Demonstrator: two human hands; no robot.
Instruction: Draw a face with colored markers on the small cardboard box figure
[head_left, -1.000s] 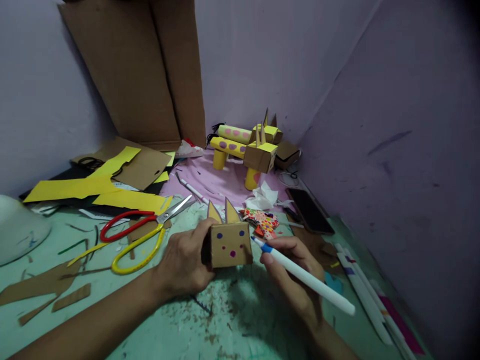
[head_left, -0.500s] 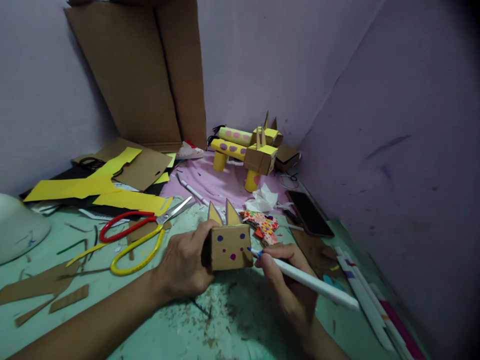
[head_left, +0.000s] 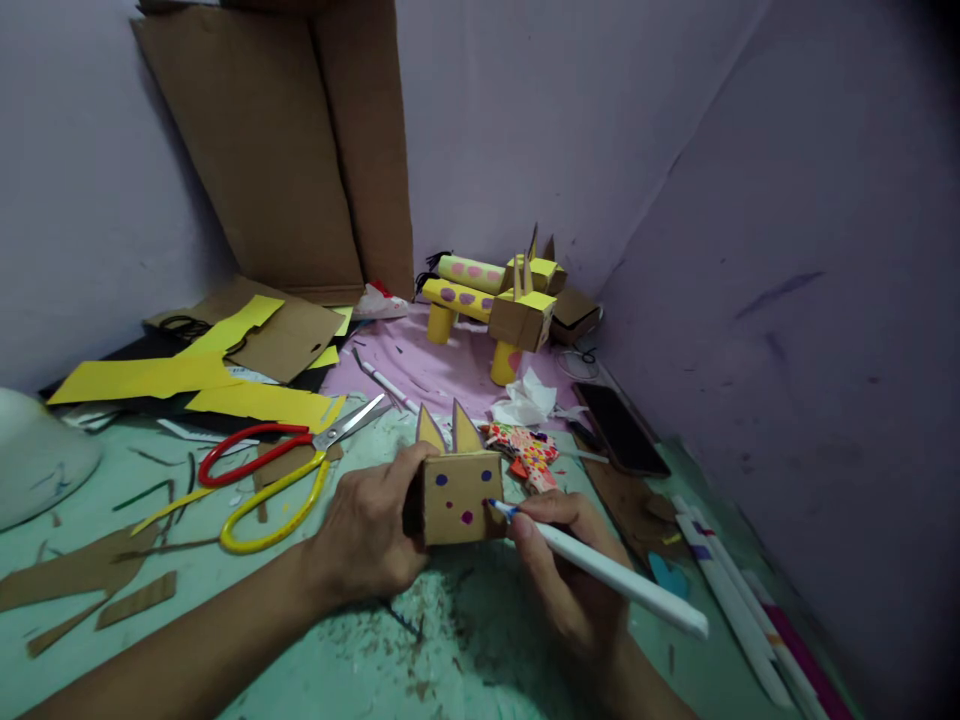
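My left hand [head_left: 379,520] is closed around the left side of a small cardboard box [head_left: 442,528] made up as an animal head. Two pointed yellow ears stand on its top, and its front carries two blue dots, two small dark red dots and a larger magenta one. Between the fingers of my right hand [head_left: 574,565] is a white marker pen [head_left: 622,575] with a blue tip. That tip is at the right part of the box's front, by the small right-hand dot; whether it touches I cannot tell.
Red-and-yellow-handled scissors [head_left: 319,440] lie left, near yellow paper strips [head_left: 142,378] and cardboard scraps [head_left: 75,575]. Behind stand yellow cardboard animals [head_left: 521,320]. To the right are a phone [head_left: 622,430] and several markers [head_left: 731,600]. A large cardboard piece [head_left: 255,150] leans on the wall.
The marker tip has moved slightly left and down, from the right edge of the box's front further onto it. My right hand shifted with it; my left hand stays almost still.
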